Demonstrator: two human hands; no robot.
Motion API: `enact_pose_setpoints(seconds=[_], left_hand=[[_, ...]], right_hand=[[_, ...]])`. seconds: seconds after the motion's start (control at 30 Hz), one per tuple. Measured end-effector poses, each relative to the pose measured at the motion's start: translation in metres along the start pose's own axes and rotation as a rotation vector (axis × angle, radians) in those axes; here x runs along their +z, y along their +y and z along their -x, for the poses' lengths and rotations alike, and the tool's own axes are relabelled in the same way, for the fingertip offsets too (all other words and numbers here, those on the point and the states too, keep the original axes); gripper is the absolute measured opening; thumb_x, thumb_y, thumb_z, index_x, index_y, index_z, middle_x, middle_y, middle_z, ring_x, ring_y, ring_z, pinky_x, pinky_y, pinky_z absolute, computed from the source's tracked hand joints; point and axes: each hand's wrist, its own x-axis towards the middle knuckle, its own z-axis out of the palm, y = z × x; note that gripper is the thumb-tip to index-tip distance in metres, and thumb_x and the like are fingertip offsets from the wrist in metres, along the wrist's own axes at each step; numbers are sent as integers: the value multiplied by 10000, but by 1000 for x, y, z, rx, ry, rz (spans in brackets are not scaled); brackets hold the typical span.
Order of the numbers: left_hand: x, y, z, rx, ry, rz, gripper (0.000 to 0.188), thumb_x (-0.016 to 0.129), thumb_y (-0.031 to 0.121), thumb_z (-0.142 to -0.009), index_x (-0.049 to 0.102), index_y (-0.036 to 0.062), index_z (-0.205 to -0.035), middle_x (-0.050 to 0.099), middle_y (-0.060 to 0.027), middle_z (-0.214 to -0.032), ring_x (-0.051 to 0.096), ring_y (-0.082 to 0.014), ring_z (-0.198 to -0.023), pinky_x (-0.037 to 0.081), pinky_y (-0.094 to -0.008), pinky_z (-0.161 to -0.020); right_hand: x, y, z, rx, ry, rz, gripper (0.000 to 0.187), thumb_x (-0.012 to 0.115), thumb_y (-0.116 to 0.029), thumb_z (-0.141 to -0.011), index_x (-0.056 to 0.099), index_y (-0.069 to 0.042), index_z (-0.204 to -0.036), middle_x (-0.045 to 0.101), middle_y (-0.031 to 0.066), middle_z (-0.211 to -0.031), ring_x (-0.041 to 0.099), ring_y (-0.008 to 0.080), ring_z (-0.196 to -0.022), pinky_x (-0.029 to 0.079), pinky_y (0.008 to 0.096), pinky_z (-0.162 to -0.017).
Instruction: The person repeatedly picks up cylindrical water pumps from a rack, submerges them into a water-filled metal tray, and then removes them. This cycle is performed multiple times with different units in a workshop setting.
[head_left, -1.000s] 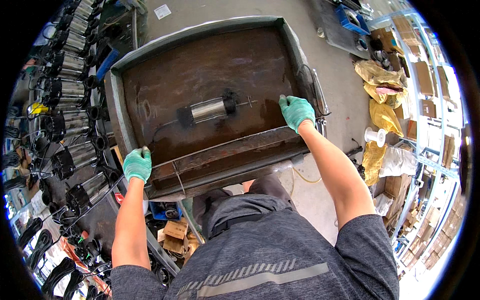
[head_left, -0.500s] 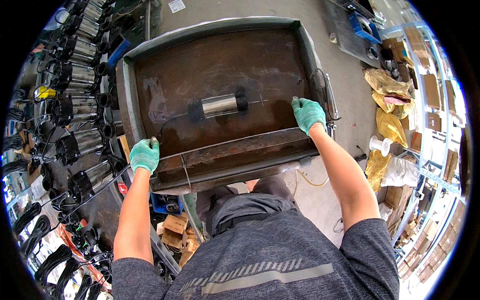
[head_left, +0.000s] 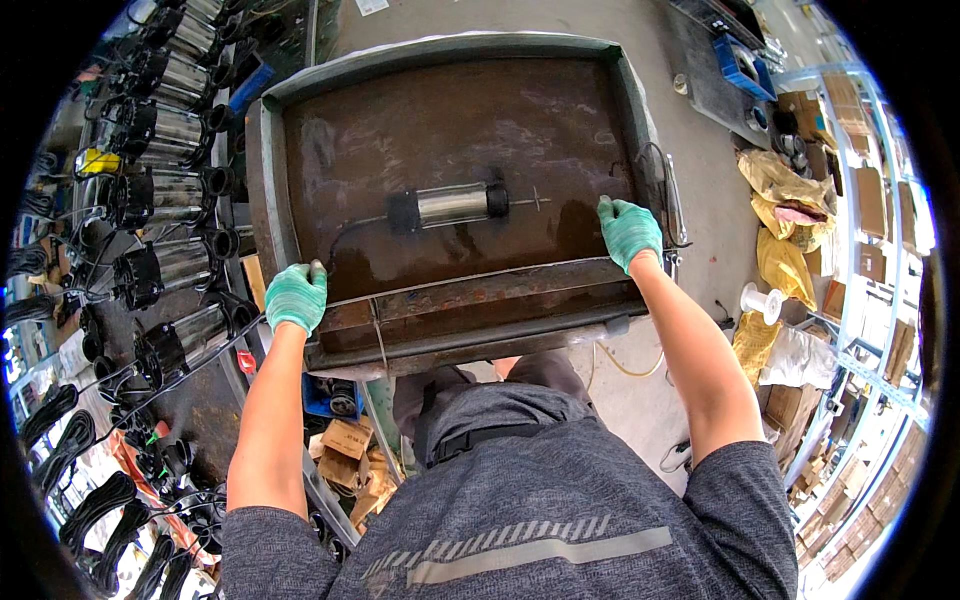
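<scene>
A large, dark metal tray point(head_left: 545, 52) with raised walls lies before me, its brown bottom wet-looking. On that bottom rests a silver cylinder with black ends point(head_left: 455, 205); a thin rod with a small crosspiece sticks out to its right, and a black cable runs from its left end. My left hand point(head_left: 297, 298), in a green glove, is closed on the tray's near left side, thumb toward the inside. My right hand point(head_left: 631, 233), gloved alike, grips the right side. What lies under both palms is hidden. A thin pale edge point(head_left: 470, 283) crosses the tray between my hands.
Rows of similar silver and black cylinders point(head_left: 150, 200) with coiled black cables point(head_left: 70, 445) fill the left bench. At right are yellow sacks point(head_left: 785, 265), a white spool point(head_left: 762, 303) and shelving with cartons point(head_left: 868, 205). A cardboard box point(head_left: 345, 440) sits below the tray.
The whole view has shifted slightly, so the tray and my hands sit a little further right. My hands keep the same place on the tray, and the cylinder lies where it was.
</scene>
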Motion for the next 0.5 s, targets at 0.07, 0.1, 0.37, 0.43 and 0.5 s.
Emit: enact_pose_setpoints(seconds=[0.07, 0.1, 0.37, 0.43, 0.5], left_hand=[[-1, 1, 1, 2, -2, -1, 493, 488, 431, -1027, 768, 42, -917, 718, -240, -990, 676, -457, -954, 532, -529, -866], [-2, 1, 1, 7, -2, -4, 493, 487, 431, -1027, 768, 41, -917, 718, -240, -992, 675, -457, -954, 532, -530, -866], [-1, 0, -1, 12, -15, -9, 490, 482, 426, -1026, 768, 43, -919, 717, -241, -995, 676, -455, -957, 530, -532, -872], [1, -1, -1, 11, -7, -7, 489, 484, 428, -1025, 769, 44, -920, 716, -242, -993, 676, -455, -958, 530, -532, -873], [0, -1, -1, 8, -13, -6, 489, 487, 432, -1023, 769, 45, -923, 716, -243, -991, 676, -455, -959, 531, -531, -872]], right_hand=[[0, 0, 0, -2, 1, 9, 536, 410, -511, -1047, 760, -107, -1011, 720, 215, -1064, 663, 455, -1035, 531, 534, -918], [0, 0, 0, -3, 1, 14, 536, 410, -511, -1047, 760, -107, -1010, 720, 215, -1064, 663, 455, -1035, 531, 533, -918], [6, 6, -4, -10, -1, 28, 540, 410, -515, -1048, 758, -105, -1005, 719, 216, -1056, 667, 454, -1025, 535, 532, -907], [6, 5, -5, -14, -1, 25, 539, 413, -516, -1047, 758, -104, -1004, 720, 217, -1052, 668, 454, -1020, 535, 533, -902], [5, 5, -4, -19, 6, 18, 533, 421, -514, -1046, 758, -103, -1002, 720, 217, -1049, 667, 455, -1016, 535, 534, -898]])
